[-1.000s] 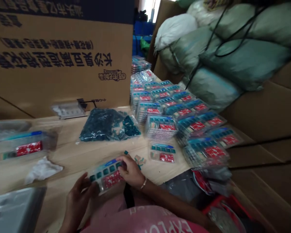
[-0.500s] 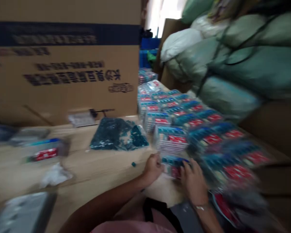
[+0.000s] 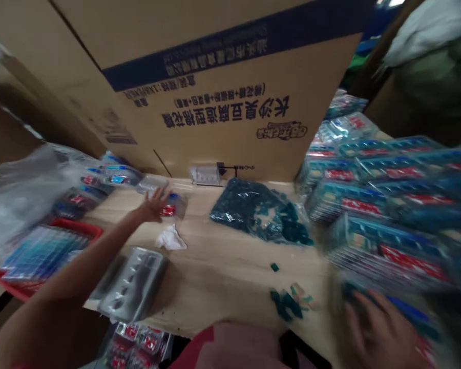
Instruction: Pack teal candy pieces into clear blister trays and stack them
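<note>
My left hand (image 3: 153, 206) reaches out across the wooden table (image 3: 223, 271) with fingers spread, touching the edge of a clear blister pack (image 3: 173, 206) with a red label. My right hand (image 3: 380, 333) is blurred at the bottom right, its fingers around a teal-and-blue blister pack (image 3: 411, 318). Stacks of similar packs (image 3: 380, 251) with teal tiles and red labels rise just above it. Loose teal pieces (image 3: 286, 303) lie on the wood, and a plastic bag of teal pieces (image 3: 257, 212) sits farther back.
A large printed cardboard box (image 3: 200, 87) stands behind the table. On the left are a red tray of packs (image 3: 46, 251), a grey moulded plastic tray (image 3: 132, 284), and a white tissue (image 3: 171, 239). More packs (image 3: 138, 343) lie below the table edge.
My view has swung and tilted left. My left hand has moved from the packs out to the far side of the table, and my right hand has moved to the lower right.
</note>
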The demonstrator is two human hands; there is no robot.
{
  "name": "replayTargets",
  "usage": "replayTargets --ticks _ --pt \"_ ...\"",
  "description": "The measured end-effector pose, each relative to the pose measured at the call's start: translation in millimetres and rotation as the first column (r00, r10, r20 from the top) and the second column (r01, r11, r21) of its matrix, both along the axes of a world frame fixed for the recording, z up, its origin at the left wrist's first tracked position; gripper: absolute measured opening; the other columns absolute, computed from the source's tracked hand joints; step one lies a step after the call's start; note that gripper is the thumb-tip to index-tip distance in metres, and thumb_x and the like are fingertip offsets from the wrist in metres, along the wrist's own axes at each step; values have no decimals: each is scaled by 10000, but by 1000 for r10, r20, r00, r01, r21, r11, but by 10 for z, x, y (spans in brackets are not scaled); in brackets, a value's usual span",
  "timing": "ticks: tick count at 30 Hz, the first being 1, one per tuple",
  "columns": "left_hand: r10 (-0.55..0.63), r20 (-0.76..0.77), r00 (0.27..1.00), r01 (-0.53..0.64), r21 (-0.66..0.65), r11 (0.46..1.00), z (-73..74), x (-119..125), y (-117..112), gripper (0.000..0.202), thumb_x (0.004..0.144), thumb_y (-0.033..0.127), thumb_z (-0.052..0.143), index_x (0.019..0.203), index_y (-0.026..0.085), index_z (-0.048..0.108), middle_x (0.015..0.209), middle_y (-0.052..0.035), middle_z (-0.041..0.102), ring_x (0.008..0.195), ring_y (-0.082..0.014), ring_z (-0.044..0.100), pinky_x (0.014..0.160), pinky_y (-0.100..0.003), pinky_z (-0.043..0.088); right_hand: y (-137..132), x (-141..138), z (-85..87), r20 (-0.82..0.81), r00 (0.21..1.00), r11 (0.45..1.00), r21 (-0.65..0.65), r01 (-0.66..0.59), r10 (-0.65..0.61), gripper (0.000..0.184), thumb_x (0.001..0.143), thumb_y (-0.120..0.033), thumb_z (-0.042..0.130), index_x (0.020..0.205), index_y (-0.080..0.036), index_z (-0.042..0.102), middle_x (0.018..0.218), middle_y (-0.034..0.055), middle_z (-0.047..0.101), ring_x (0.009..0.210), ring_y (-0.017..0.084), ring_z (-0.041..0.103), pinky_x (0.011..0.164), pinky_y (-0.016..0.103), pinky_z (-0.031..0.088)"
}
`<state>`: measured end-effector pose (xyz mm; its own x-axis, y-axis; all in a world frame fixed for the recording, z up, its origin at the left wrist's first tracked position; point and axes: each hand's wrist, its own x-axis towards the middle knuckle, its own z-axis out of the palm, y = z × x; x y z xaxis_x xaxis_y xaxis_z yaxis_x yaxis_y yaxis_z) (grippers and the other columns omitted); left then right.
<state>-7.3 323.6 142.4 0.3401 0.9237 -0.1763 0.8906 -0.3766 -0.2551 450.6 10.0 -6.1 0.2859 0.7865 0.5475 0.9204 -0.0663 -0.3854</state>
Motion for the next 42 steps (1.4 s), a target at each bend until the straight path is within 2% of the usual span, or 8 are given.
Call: replayTargets --ticks 4,9,14,19,24,28,32,42 --pt "-171 -7 985 171 134 976 -137 -347 237 831 776 575 388 1397 61 188 1381 -178 365 1283 -364 330 997 -587 218 216 -546 209 104 948 947 -147 -285 301 314 897 -314 427 1168 -193 529 1191 128 565 1153 258 496 909 426 455" --pt "-219 99 971 189 248 950 -238 -477 394 1082 611 822 185 1368 55 273 1238 -129 465 1170 -375 457 937 -520 352 307 -772 -69 71 928 869 -383 -314 366 504 896 -295 398 1375 -149 351 1414 143 385 1317 253 326 1018 453 357" --pt "-126 244 961 49 299 953 -12 -373 335 1125 577 853 193 1366 58 289 1251 -143 446 1183 -375 436 951 -502 361 371 -714 -112 -19 932 870 -353 -345 362 483 910 -296 374 1376 -173 354 1375 132 444 1291 239 373 1025 467 351" --pt "-226 262 938 142 305 942 -4 232 -211 1129 547 841 352 1410 125 221 1296 -152 393 1207 -419 369 981 -553 309 388 -631 107 -170 946 934 -186 -306 276 304 909 -232 381 1148 -179 563 1147 119 603 1101 213 540 921 393 463" --pt "-308 325 894 327 -4 945 -610 1139 -1233 1053 504 576 681 1387 155 294 1227 -145 471 1125 -351 440 980 -479 333 359 -678 330 -336 915 948 -147 -283 222 253 901 -164 362 943 -195 609 859 63 631 810 170 603 710 287 495" --pt "-316 422 850 400 -127 908 -1027 1522 -1642 978 520 503 714 1365 179 344 1276 -150 467 1171 -345 420 1034 -510 260 430 -818 404 -310 887 877 -234 -420 342 216 883 -161 418 946 -203 621 887 53 644 849 180 578 753 297 472" --pt "-285 472 834 378 -112 919 -1080 1466 -1664 975 545 505 719 1376 208 303 1425 -172 327 1296 -376 292 1037 -604 181 588 -931 381 -189 882 767 -438 -468 431 162 815 -143 532 926 -198 637 908 57 650 890 210 554 811 344 449" --pt "-360 588 725 397 72 915 -1314 1010 -1939 661 802 430 565 1356 164 321 1441 -181 312 1351 -335 228 1024 -509 314 638 -884 199 -193 895 834 -327 -444 401 142 855 -212 481 900 -205 615 895 59 651 855 207 594 766 334 479"
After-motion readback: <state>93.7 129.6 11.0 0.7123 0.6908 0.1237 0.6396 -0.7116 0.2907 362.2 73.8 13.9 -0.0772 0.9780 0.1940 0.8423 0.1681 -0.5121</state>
